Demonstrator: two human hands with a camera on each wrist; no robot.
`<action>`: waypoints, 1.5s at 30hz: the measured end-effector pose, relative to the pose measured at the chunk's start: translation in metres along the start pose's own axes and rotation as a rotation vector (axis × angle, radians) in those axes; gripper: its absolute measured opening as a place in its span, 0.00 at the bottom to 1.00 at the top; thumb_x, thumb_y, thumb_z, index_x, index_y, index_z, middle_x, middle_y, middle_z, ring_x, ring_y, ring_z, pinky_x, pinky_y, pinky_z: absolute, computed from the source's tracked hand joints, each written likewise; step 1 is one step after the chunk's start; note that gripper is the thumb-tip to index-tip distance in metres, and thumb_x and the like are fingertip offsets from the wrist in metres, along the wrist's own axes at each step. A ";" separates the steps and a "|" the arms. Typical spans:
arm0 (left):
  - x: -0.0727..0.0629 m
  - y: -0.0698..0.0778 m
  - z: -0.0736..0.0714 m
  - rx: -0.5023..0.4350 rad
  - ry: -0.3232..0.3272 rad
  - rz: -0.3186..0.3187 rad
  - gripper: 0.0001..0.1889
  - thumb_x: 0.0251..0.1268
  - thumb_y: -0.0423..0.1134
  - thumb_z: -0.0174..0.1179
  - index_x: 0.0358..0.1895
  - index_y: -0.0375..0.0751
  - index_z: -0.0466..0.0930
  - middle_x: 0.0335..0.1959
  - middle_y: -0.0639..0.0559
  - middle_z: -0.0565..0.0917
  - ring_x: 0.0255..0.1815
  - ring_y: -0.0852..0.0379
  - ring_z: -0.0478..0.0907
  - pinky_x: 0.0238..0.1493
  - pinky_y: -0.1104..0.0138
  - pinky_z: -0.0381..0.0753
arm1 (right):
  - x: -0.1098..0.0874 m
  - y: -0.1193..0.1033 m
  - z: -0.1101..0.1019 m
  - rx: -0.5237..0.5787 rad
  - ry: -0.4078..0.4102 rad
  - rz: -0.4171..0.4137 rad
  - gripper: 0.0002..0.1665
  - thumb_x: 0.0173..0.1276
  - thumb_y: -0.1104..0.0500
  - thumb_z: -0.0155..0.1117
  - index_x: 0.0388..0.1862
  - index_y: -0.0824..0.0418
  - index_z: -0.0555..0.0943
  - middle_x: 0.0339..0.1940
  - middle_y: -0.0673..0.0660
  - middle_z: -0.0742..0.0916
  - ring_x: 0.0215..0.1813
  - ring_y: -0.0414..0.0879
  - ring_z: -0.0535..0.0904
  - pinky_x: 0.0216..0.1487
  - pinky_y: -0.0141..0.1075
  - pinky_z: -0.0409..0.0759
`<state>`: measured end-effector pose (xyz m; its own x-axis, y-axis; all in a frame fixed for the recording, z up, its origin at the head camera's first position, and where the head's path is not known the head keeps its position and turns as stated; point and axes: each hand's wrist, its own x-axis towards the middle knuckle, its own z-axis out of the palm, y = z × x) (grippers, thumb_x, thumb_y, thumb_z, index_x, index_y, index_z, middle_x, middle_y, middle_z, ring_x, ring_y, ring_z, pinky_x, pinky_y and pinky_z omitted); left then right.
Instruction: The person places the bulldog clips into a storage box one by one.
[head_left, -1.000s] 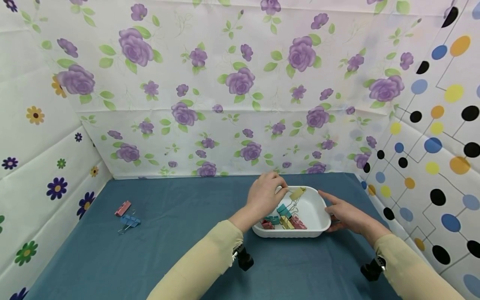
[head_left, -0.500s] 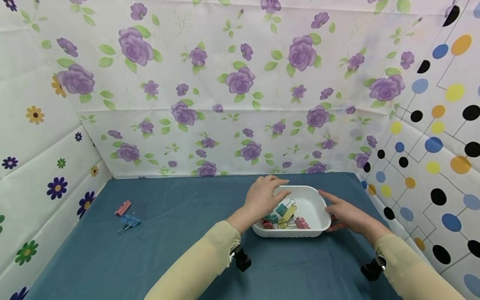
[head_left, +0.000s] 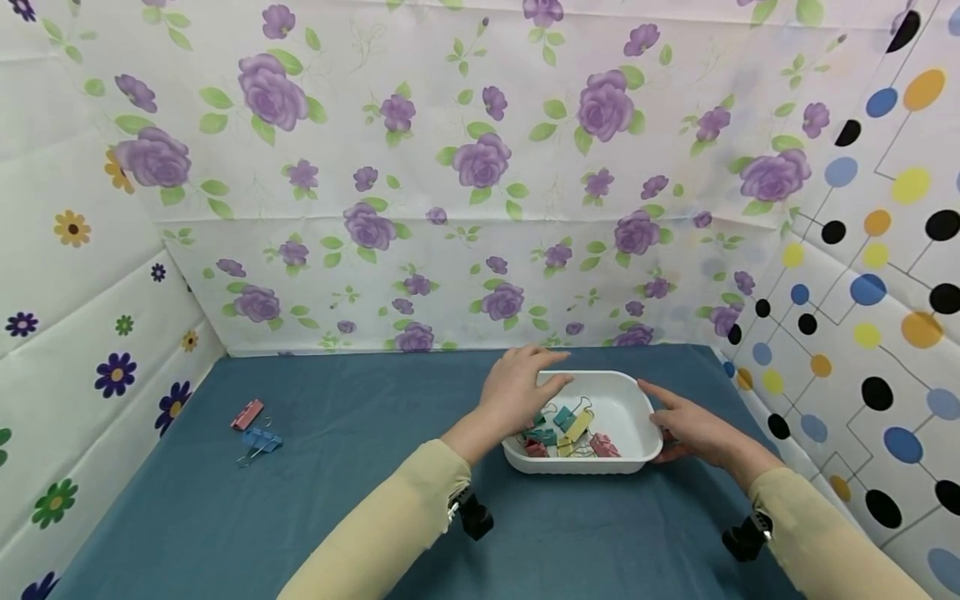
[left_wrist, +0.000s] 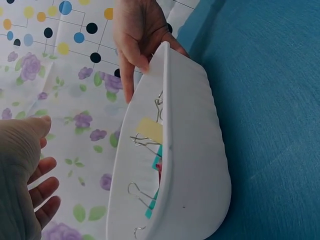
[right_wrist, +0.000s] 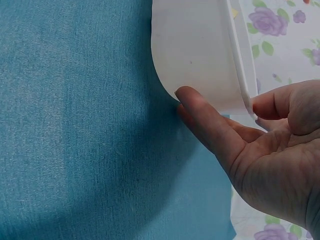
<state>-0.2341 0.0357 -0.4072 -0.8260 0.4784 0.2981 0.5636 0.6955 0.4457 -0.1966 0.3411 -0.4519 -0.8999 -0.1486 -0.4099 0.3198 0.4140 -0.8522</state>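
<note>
A white tray stands on the blue cloth, with several binder clips heaped toward its left side. A yellow binder clip lies on top, beside a teal binder clip and a pink binder clip. My left hand hovers at the tray's left end, fingers loosely spread and holding nothing; the left wrist view shows its palm apart from the rim. My right hand holds the tray's right end, its digits spread around the corner. Some clips are hidden behind the left hand.
On the left of the blue cloth lie a pink binder clip and a blue binder clip, close together. Flowered fabric rises behind the table, with a dotted sheet along the right side.
The yellow binder clip has dropped from near the left hand's fingertips onto the heap in the tray. The left hand has opened and drawn back left; the right hand stays in place.
</note>
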 end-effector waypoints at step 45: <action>-0.048 -0.058 -0.070 -0.031 0.257 -0.032 0.23 0.71 0.51 0.66 0.67 0.54 0.81 0.61 0.53 0.82 0.62 0.45 0.76 0.62 0.45 0.74 | 0.002 0.003 -0.002 0.013 -0.013 -0.017 0.43 0.81 0.62 0.46 0.87 0.49 0.40 0.66 0.76 0.68 0.45 0.60 0.83 0.41 0.52 0.87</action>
<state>-0.2273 -0.0654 -0.3884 -0.8201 0.3016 0.4862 0.5397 0.6898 0.4825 -0.1975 0.3440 -0.4546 -0.9013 -0.1670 -0.3998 0.3088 0.3997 -0.8631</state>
